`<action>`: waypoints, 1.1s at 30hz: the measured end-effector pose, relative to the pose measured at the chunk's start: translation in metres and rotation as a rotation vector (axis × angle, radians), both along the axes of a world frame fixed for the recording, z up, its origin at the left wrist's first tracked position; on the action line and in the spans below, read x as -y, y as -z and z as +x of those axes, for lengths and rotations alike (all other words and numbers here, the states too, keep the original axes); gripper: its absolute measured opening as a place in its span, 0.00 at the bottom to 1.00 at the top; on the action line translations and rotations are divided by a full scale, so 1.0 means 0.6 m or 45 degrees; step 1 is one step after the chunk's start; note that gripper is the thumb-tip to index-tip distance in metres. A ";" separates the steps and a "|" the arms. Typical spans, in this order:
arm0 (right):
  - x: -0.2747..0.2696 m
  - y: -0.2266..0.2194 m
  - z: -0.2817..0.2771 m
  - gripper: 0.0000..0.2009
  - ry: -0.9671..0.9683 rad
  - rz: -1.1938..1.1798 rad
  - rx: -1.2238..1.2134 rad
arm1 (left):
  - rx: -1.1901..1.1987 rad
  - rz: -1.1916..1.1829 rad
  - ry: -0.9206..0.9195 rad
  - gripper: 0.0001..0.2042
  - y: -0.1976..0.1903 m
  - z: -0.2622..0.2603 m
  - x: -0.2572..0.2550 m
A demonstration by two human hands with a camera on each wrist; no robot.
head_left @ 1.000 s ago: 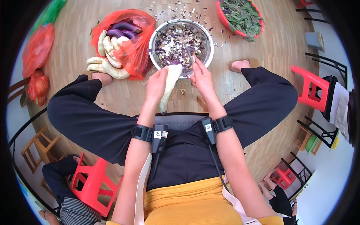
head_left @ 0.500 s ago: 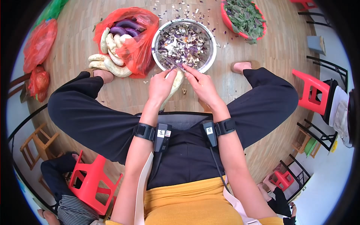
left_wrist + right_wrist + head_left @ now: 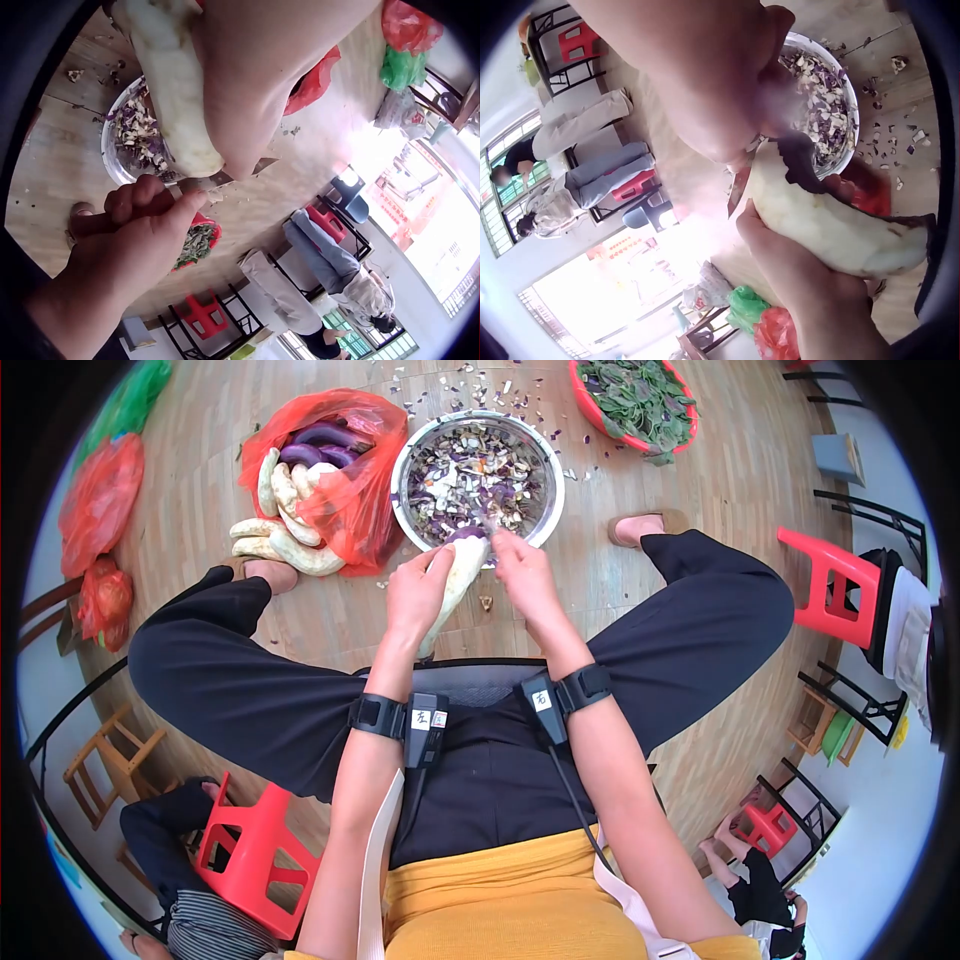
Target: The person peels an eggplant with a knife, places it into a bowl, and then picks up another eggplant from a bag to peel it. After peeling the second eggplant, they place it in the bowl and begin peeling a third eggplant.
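A mostly peeled eggplant [image 3: 458, 582], pale with dark purple skin left at its far end, slants over the near rim of the metal basin [image 3: 399, 490]. My left hand [image 3: 414, 595] grips it near that end, thumb along the flesh. In my right hand [image 3: 527, 578] is a knife [image 3: 219, 180], whose blade lies by the eggplant's tip in the left wrist view. Purple and white peelings [image 3: 470, 470] cover the basin's bottom. In the right wrist view, a dark skin strip [image 3: 801, 161] runs along the eggplant [image 3: 817, 225].
To the left, a red plastic bag [image 3: 375, 510] holds purple eggplants, with peeled eggplants [image 3: 295, 540] spilling out. A red basin [image 3: 690, 440] of leafy greens stands at the upper right. Scraps [image 3: 500, 382] litter the floor behind the metal basin. Red stools [image 3: 830, 585] stand around.
The knife first reached over the basin, then crossed the eggplant's tip with both hands close together. Now my right hand has drawn slightly away to the right, its fingertips blurred.
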State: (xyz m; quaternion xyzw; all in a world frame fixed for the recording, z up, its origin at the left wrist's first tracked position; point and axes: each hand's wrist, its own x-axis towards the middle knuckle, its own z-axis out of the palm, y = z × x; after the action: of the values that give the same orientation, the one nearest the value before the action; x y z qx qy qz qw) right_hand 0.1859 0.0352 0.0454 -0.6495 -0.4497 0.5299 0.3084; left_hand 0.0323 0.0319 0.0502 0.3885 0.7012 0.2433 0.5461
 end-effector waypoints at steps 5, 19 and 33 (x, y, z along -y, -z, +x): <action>-0.014 -0.020 0.012 0.18 0.179 -0.228 -0.204 | 0.102 0.002 -0.051 0.22 -0.003 0.001 -0.001; 0.000 -0.052 -0.005 0.17 -0.207 0.060 0.016 | -0.036 0.083 0.013 0.21 -0.018 0.001 -0.001; -0.004 -0.011 -0.006 0.15 -0.008 -0.059 -0.047 | -0.160 0.009 0.075 0.23 -0.017 0.006 -0.001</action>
State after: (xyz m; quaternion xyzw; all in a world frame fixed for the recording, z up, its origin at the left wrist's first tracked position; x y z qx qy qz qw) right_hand 0.1824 0.0375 0.0521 -0.6452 -0.4337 0.5529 0.3000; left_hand 0.0357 0.0326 0.0607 0.4255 0.7214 0.2047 0.5066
